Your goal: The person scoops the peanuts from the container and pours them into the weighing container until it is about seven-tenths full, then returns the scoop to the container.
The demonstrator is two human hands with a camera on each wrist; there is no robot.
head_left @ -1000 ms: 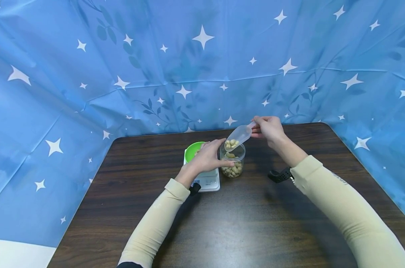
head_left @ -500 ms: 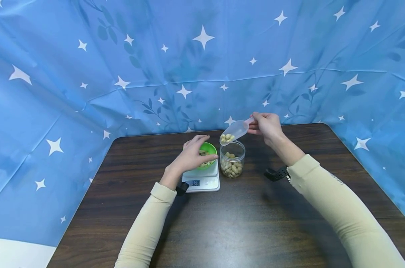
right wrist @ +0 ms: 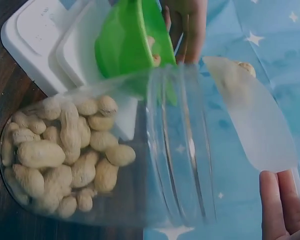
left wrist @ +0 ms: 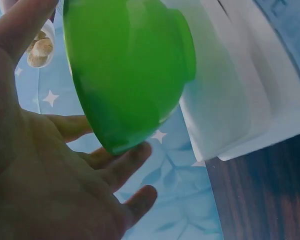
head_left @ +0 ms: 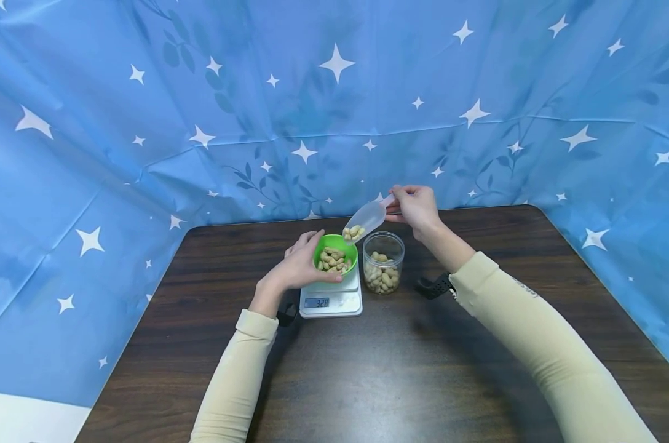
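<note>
My right hand [head_left: 419, 211] pinches the handle of a translucent plastic scoop [head_left: 370, 213], which tilts down to the left with a few peanuts [head_left: 353, 233] at its lip. The lip overlaps the right rim of a green bowl [head_left: 334, 240] in the head view. Peanuts also lie inside this bowl, which stands on a white kitchen scale [head_left: 344, 304] reading 328. Around the bowl's left side curves my left hand [head_left: 296, 266], its thumb near the front rim. In the left wrist view its fingers [left wrist: 127, 162] reach along the bowl's outer wall.
Just right of the scale stands a clear jar [head_left: 366, 263], lidless and partly filled with peanuts [right wrist: 42, 152]. The brown wooden table [head_left: 401, 375] ends at a blue star-patterned cloth [head_left: 290, 98] behind.
The left hand has left the jar and moved left to the green bowl, uncovering the scale's display. The right hand has carried the scoop leftward from above the jar to the bowl's rim.
</note>
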